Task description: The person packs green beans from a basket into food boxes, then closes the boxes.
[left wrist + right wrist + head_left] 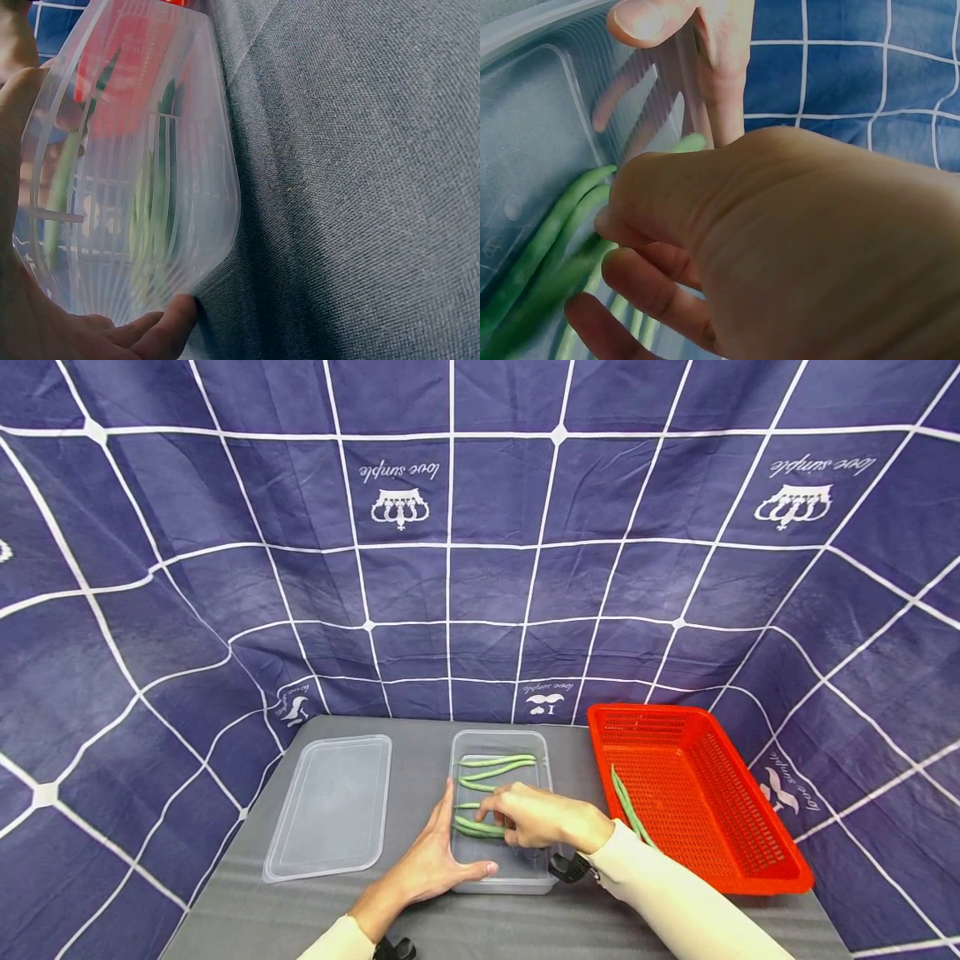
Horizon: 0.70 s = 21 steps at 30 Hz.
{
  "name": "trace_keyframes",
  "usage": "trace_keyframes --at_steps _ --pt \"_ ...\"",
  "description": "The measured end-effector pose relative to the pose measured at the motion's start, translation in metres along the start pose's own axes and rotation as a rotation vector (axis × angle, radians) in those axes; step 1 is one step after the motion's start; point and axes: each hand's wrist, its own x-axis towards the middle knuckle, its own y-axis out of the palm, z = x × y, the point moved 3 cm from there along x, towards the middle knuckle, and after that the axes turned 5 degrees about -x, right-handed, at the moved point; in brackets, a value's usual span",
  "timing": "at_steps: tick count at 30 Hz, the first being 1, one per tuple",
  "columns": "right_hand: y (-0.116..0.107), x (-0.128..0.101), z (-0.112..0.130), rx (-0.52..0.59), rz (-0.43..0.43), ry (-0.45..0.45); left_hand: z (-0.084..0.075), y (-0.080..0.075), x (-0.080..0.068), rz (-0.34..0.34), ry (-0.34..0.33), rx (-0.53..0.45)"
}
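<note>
Our right hand (536,817) reaches into the clear container (501,885), fingers curled on a green bean (477,827) among the beans lying there. Our left hand (441,858) presses flat and spread against the container's left wall, we judge to keep it from sliding. That bean lies crosswise, its long axis left to right, like its neighbours. One more bean (626,805) lies in the red basket (757,827); the lid (330,806) rests at left.

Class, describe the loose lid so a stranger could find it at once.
On the grey table, left of the red basket and the clear tub holding beans, lies the lid. It alone is flat, empty and untouched by either hand.
</note>
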Motion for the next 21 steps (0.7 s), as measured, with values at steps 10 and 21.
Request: trace_keyframes --at_steps 10,21 --pt "-0.002 -0.006 -0.007 -0.024 -0.004 0.010 0.001 0.000 0.002 0.004 0.000 -0.008" --pt "-0.018 -0.020 -0.022 -0.006 -0.097 0.040 0.002 -0.001 0.000 -0.004 0.004 -0.010"
